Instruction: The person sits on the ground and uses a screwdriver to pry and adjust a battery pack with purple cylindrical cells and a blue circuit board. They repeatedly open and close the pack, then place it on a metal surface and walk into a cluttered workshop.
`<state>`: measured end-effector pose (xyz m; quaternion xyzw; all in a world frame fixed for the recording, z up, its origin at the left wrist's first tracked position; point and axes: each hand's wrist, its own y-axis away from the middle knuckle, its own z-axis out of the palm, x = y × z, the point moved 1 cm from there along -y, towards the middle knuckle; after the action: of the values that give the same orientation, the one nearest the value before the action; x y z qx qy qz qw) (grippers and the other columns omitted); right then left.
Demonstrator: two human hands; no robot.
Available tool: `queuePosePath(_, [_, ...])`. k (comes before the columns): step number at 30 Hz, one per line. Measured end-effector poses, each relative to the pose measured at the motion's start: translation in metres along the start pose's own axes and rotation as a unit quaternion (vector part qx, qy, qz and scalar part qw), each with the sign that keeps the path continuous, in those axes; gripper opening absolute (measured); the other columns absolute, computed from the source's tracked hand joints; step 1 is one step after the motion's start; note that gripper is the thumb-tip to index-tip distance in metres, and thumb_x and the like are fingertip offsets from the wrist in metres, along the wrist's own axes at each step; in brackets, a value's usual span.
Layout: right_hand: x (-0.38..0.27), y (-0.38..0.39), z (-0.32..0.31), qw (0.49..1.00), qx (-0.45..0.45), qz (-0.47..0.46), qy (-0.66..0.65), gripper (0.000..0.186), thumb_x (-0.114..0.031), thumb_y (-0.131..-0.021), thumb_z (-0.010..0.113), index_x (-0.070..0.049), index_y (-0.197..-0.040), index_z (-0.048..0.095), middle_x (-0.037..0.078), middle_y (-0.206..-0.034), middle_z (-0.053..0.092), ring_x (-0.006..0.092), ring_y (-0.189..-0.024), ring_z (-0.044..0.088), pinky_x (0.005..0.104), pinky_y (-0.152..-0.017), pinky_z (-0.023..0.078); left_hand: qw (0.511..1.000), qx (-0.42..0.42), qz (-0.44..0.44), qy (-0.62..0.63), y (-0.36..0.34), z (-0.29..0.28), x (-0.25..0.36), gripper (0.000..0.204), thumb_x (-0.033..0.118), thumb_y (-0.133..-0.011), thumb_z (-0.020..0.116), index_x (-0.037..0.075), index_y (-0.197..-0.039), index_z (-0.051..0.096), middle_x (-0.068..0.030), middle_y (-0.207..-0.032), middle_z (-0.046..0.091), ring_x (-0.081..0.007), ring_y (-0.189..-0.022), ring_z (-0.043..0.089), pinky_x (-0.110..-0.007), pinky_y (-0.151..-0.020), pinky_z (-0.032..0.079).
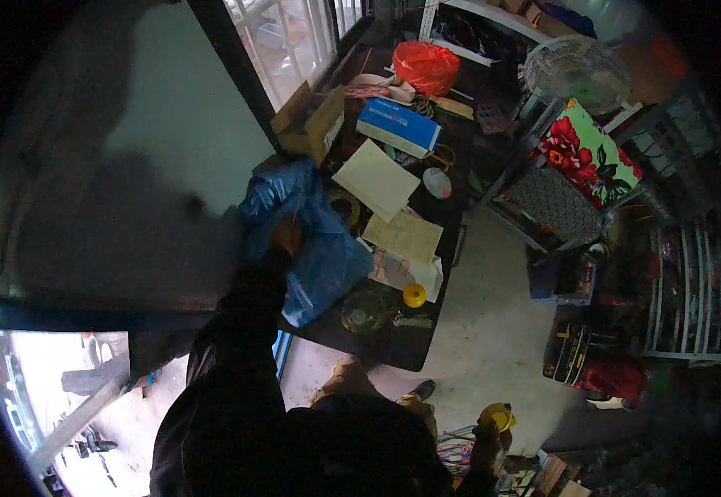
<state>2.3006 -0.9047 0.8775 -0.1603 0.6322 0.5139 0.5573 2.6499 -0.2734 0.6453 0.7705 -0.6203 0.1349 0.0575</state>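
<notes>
My left arm reaches out to a crumpled blue plastic bag (327, 257) at the table's left edge. In dim light, my left hand (287, 236) lies against the bag with its fingers closed on the plastic. Low on the right, away from the table, my right hand (486, 441) grips a round yellow roll (498, 416); its exact kind is unclear. A smaller round yellow thing (414, 295) rests on the table beside a clear round roll (364, 311), near the front edge.
The dark table (402, 352) holds papers (377, 180), a blue-and-white box (399, 127), an open cardboard box (311, 124) and a red plastic bag (426, 68). To the right stand a fan (576, 74), a chair with flowered cloth (588, 153) and a metal rack (688, 290). Colourful wires (456, 447) lie below.
</notes>
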Motion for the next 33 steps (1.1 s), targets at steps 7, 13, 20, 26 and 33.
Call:
queuePosePath(7, [0.017,0.023,0.025,0.994,0.094,-0.008,0.062,0.029,-0.023,-0.101,0.063,-0.003,-0.122,0.060,0.009,-0.097,0.068,0.0181,-0.074,0.066,0.0324,-0.064,0.054,0.995,-0.030,0.073,-0.056,0.006,0.069,-0.018,0.033,0.030,-0.104,0.049,0.007,-0.109,0.071,-0.0177,-0.111,0.069,-0.0367,-0.092,0.069,-0.051,-0.078,0.057])
queuePosePath(13, [0.016,0.014,0.044,0.995,0.059,-0.007,0.079,0.027,-0.021,-0.100,0.064,-0.003,-0.120,0.060,0.008,-0.099,0.068,0.0188,-0.082,0.066,0.0340,-0.069,0.055,0.932,0.246,0.228,-0.139,0.002,0.052,-0.006,0.032,0.031,-0.101,0.055,0.007,-0.116,0.070,-0.0175,-0.106,0.069,-0.0332,-0.090,0.068,-0.050,-0.082,0.054])
queuePosePath(20, [-0.009,0.002,0.033,0.994,-0.088,-0.024,0.065,0.030,-0.017,-0.095,0.069,-0.002,-0.120,0.063,0.007,-0.106,0.069,0.0171,-0.092,0.066,0.0327,-0.077,0.055,0.987,0.143,0.030,0.069,0.028,-0.048,0.003,0.031,0.031,-0.100,0.058,0.007,-0.117,0.069,-0.0155,-0.103,0.068,-0.0302,-0.087,0.067,-0.047,-0.078,0.055])
queuePosePath(26, [-0.046,-0.009,-0.008,0.986,-0.167,0.022,0.020,0.053,-0.024,-0.092,0.077,0.000,-0.136,0.058,0.006,-0.120,0.069,0.0159,-0.102,0.065,0.0292,-0.084,0.053,0.967,0.123,0.056,0.214,0.119,-0.105,0.216,0.031,0.030,-0.099,0.060,0.007,-0.118,0.068,-0.0137,-0.100,0.068,-0.0277,-0.083,0.067,-0.045,-0.075,0.055])
queuePosePath(33, [-0.059,-0.012,-0.119,0.993,-0.120,-0.007,-0.011,0.055,-0.036,-0.091,0.077,-0.001,-0.131,0.062,0.006,-0.108,0.071,0.0145,-0.089,0.063,0.0300,-0.081,0.052,0.946,-0.068,0.129,0.290,0.241,-0.132,0.417,0.031,0.029,-0.098,0.062,0.007,-0.119,0.067,-0.0116,-0.096,0.067,-0.0247,-0.080,0.066,-0.043,-0.071,0.055])
